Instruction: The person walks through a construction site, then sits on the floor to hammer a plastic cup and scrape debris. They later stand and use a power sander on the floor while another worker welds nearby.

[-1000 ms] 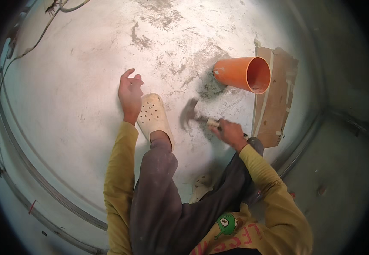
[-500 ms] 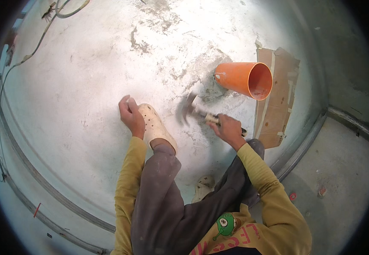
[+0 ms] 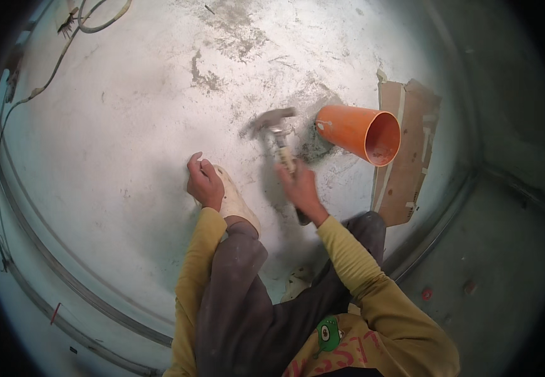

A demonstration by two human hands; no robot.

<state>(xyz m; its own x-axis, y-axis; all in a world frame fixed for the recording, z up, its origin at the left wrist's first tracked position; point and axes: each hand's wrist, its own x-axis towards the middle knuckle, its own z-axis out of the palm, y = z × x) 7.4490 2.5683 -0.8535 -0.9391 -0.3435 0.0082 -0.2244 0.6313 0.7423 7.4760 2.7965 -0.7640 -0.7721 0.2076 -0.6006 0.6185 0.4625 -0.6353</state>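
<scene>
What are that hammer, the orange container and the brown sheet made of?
The hammer head looks like metal: dull grey, with a shinier neck. Its pale handle is too blurred to judge. The orange container is probably smooth plastic, given its even colour and thin rim. The brown sheet seems matte cardboard, with a ragged edge and tape-like strips.

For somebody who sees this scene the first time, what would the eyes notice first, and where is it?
Probably the bright orange bucket, right of centre, its open mouth by the brown cardboard. Next, the claw hammer near the middle, gripped in the right hand. Left of it, a pale clog is partly hidden by the left hand.
</scene>
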